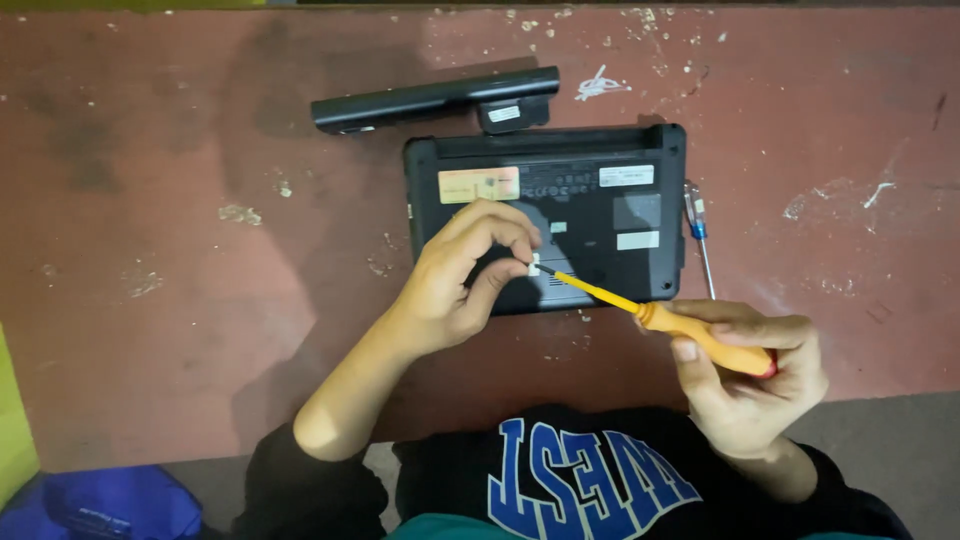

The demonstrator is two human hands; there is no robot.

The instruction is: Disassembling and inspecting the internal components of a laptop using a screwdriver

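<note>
Laptop [590, 215]: black, lies base-up on the red table [150, 200], so its underside screws face the person.
Left hand [455, 285]: rests on the laptop's near edge, fingertips pinched at the tool tip, steadying it.
Right hand [750, 375]: fingers wrapped around the orange screwdriver [650, 318], near-right of the laptop, blade angled onto its base.
Battery [435, 100]: lies just beyond the laptop, apart from it.
Blue screwdriver [700, 235]: beside the laptop's right edge.

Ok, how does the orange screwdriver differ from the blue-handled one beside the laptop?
The orange screwdriver is held in the right hand; the blue-handled screwdriver lies untouched on the red surface, right of the laptop.
The orange one slants over the laptop, its tip at the left hand fingers; the blue one lies alongside the laptop's edge.
The orange one looks thicker and longer, the blue one slimmer.
Both have narrow shafts.
</note>
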